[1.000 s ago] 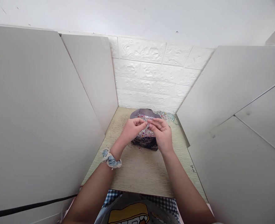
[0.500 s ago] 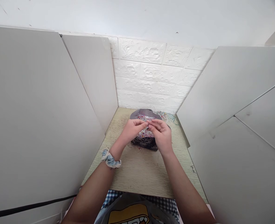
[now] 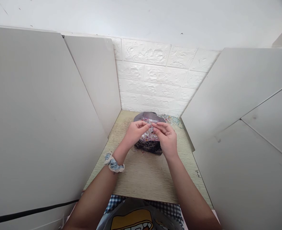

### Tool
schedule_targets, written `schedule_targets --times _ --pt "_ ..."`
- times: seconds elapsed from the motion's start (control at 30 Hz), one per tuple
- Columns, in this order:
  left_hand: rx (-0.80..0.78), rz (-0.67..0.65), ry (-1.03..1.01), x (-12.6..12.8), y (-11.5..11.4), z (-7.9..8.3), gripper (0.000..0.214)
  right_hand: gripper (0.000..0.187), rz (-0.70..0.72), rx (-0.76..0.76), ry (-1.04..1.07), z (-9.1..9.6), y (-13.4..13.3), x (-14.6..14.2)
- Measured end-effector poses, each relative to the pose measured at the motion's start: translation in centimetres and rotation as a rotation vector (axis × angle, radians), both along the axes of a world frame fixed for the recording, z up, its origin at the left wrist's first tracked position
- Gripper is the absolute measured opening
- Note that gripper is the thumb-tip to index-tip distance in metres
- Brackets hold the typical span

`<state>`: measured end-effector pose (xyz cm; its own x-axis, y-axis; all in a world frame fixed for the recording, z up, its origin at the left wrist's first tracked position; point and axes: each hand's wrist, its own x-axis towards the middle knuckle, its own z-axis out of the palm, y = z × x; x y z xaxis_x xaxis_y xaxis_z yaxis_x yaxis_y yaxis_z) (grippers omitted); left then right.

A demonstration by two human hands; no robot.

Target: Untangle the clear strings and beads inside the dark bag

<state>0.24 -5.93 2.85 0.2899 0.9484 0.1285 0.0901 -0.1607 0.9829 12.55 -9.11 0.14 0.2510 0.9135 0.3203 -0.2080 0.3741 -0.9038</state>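
My left hand (image 3: pixel 139 130) is pinched, thumb against fingers, above a dark bag (image 3: pixel 147 147) whose opening shows many small colourful beads (image 3: pixel 147 136). Facing it, my right hand (image 3: pixel 165 135) is pinched too, its fingertips almost meeting those of the left. Whatever lies between the fingertips is too small to make out. Both hands hover over the beads, and the right one covers part of the bag's right side. A blue scrunchie with white lace trim (image 3: pixel 114 163) circles my left wrist.
Strung pale-blue and coloured beads (image 3: pixel 173 120) lie behind the bag on the wooden tabletop (image 3: pixel 145 179). Small clear bits (image 3: pixel 197 173) rest near the right edge. White panels (image 3: pixel 93 80) close in on both sides, with a white brick-patterned wall (image 3: pixel 155 73) at the back.
My fingertips have drawn slightly apart, the right hand shifting a little to the right. The bag and beads stay where they were.
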Motion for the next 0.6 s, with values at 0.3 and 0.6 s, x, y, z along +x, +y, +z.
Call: schedule_targets --times 0.3,0.6 --pt "0.015 -0.012 -0.011 0.17 -0.08 -0.12 0.029 0.018 -0.002 -0.001 -0.004 0.05 0.00 -0.07" --pt "0.024 0.044 -0.005 0.11 0.06 -0.34 0.029 0.019 -0.007 0.021 0.010 -0.02 -0.02 0.04"
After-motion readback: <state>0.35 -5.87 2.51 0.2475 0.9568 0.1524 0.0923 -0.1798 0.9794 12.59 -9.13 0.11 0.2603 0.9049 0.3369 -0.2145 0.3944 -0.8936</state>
